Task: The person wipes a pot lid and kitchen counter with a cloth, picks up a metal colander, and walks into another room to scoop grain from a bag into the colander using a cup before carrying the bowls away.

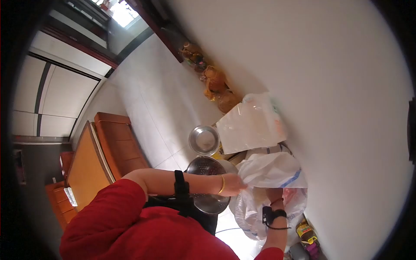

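My left hand (234, 184), with a gold bangle at its wrist, is closed on the edge of a large white plastic bag (271, 167) with a blue stripe. My right hand (274, 194) reaches into the mouth of this bag, and its fingers are hidden there. Clear, crinkled plastic (248, 216) hangs below the opening, and something reddish shows through it. Under my left forearm sits a steel colander (212, 203), partly covered by the arm. Just beyond it stands a round steel bowl (204, 140).
A white plastic-wrapped package (249, 125) leans by the wall. Orange-brown bags (216, 80) line the wall farther off. A yellow-labelled bottle (306, 232) stands at lower right. Left are an orange-brown seat (119, 138) and a wooden board (89, 164). Tiled floor (160, 86) lies between.
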The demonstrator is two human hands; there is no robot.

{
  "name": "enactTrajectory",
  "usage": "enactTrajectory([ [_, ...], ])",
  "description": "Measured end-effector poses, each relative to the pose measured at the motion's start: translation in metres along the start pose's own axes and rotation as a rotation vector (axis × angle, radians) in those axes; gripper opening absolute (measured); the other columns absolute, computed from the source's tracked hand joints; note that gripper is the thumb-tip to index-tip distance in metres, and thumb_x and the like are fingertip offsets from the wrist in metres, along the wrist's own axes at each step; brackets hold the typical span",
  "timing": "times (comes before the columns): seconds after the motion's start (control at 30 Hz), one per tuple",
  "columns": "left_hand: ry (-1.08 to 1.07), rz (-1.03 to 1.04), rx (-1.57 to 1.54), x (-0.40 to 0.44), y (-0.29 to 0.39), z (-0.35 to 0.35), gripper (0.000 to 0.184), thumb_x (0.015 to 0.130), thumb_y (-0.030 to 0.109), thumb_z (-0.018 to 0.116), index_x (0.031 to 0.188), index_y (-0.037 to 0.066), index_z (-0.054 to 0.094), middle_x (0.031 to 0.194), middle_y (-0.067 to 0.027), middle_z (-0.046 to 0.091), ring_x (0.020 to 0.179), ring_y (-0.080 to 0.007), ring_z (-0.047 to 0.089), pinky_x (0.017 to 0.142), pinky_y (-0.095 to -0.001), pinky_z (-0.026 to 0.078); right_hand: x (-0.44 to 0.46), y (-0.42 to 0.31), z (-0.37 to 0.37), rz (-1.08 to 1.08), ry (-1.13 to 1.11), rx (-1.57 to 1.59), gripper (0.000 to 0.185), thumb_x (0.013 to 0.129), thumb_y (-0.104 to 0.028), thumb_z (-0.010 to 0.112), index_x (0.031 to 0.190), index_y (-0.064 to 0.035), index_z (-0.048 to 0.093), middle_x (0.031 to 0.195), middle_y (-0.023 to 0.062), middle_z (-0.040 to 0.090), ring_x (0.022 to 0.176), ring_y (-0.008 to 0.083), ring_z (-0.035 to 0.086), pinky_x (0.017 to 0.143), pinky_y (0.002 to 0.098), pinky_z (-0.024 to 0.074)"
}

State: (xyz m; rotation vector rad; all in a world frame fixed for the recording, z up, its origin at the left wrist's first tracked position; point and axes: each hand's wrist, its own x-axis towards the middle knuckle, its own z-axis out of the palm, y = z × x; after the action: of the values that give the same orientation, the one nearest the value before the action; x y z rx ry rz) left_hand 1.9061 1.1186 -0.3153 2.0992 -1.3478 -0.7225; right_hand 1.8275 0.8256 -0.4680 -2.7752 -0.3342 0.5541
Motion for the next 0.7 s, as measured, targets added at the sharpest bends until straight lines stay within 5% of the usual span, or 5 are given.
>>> enactTrajectory([
  [0.17,-0.305,-0.029,0.144,0.012,0.002,-0.014,0.029,0.073,0.016,0.047,0.1,0.004,0.05,0.063,-0.0169,0.054,0.062,-0.0342,0.056,0.054,-0.0413,0.046,0.003,0.006,-0.011,-0.04,0.027,-0.08,0.033,0.078,-0.022,0.046,0.105,-0.0059,0.054,0.11,0.0142,0.053,0.107,0.0309,0.045,0.093,0.043,0.0305],
  [0.37,-0.187,-0.084,0.267,0.001,-0.005,-0.018,0.03,0.075,0.017,0.045,0.101,0.002,0.049,0.061,-0.0123,0.055,0.058,-0.03,0.057,0.051,-0.0409,0.045,0.028,0.012,0.016,-0.081,0.123,-0.178,0.031,0.077,-0.021,0.047,0.102,-0.0051,0.055,0.107,0.0141,0.054,0.106,0.0307,0.046,0.092,0.0452,0.0316],
  [0.47,-0.366,-0.249,0.251,0.005,0.016,-0.047,0.038,0.074,0.013,0.048,0.111,0.002,0.044,0.08,-0.0115,0.057,0.06,-0.026,0.058,0.05,-0.0396,0.045,0.029,0.015,0.036,-0.086,0.228,-0.257,0.03,0.076,-0.02,0.047,0.101,-0.0047,0.056,0.105,0.0141,0.055,0.106,0.0306,0.046,0.091,0.0462,0.0322],
  [0.57,-0.405,-0.137,0.318,-0.004,0.014,-0.05,0.044,0.073,0.013,0.049,0.115,0.003,0.041,0.088,-0.0107,0.057,0.059,-0.0246,0.059,0.049,-0.0382,0.045,0.01,-0.021,-0.044,0.195,-0.339,-0.249,0.03,0.076,-0.017,0.046,0.102,-0.0049,0.054,0.105,0.013,0.055,0.106,0.0298,0.046,0.09,0.045,0.0342],
  [0.7,-0.506,-0.186,0.36,0.004,0.028,-0.058,0.05,0.072,0.012,0.052,0.119,0.003,0.039,0.098,-0.011,0.055,0.06,-0.0242,0.059,0.049,-0.0355,0.046,-0.004,-0.005,-0.015,-0.191,0.2,-0.329,0.028,0.076,-0.013,0.044,0.099,-0.0046,0.056,0.102,0.0127,0.056,0.101,0.0313,0.049,0.088,0.0444,0.0355],
])
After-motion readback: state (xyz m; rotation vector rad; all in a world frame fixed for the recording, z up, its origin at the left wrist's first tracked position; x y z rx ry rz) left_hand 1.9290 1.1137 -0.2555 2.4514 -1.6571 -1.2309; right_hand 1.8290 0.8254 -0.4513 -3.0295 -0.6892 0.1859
